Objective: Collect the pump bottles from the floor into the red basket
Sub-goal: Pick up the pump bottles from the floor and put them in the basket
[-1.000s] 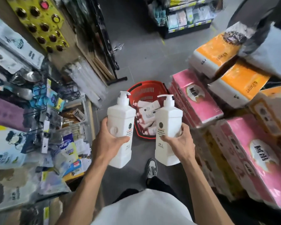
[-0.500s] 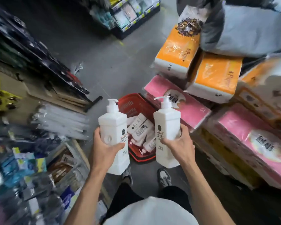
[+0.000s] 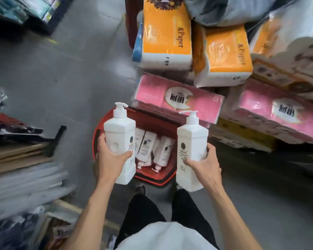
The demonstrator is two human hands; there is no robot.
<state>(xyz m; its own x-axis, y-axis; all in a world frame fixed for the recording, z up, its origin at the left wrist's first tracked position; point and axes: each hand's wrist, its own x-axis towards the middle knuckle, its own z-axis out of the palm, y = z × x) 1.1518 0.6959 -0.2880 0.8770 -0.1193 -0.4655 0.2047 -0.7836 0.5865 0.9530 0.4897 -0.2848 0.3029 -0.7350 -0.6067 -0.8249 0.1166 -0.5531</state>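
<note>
While above the red basket (image 3: pixel 152 121), left hand (image 3: pixel 109 159) gripping one pump bottle (image 3: pixel 120 134), right hand (image 3: pixel 205 166) gripping another (image 3: pixel 192 141).

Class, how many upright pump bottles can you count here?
2: left bottle in the left hand, right bottle in the right hand, both near the basket. Others may be hidden.

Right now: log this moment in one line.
left hand: grips left pump bottle upright | right hand: grips right pump bottle upright | red basket: holds white tubes | step: both bottles not yet in basket
</note>
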